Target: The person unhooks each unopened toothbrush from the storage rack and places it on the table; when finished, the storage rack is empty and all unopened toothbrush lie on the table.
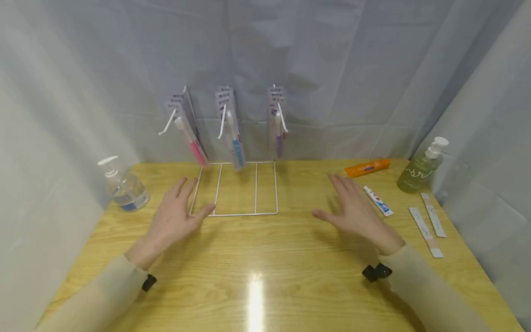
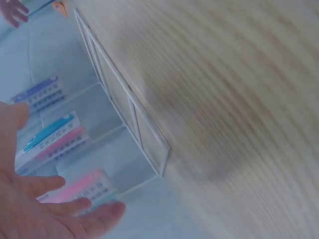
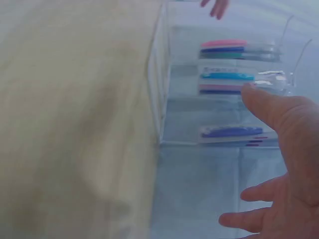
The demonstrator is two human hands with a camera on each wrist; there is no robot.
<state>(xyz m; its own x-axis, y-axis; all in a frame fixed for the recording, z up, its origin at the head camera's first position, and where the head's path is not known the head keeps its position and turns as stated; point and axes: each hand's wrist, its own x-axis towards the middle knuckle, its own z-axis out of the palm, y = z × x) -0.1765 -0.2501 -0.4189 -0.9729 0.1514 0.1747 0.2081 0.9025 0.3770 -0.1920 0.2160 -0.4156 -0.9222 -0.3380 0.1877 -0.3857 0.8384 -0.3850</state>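
Both hands hover palm-down over the table (image 1: 265, 258), fingers spread wide and holding nothing: left hand (image 1: 176, 216) at the wire rack's (image 1: 235, 214) front-left corner (thumb overlapping it), right hand (image 1: 352, 207) toward the right edge

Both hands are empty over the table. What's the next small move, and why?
Probably move the right hand a little right onto the small white toothpaste tube. Both hands hover open and hold nothing; that tube lies loose on the wooden table just beside the right fingertips, nearer than anything else. The left hand is by the white wire rack.
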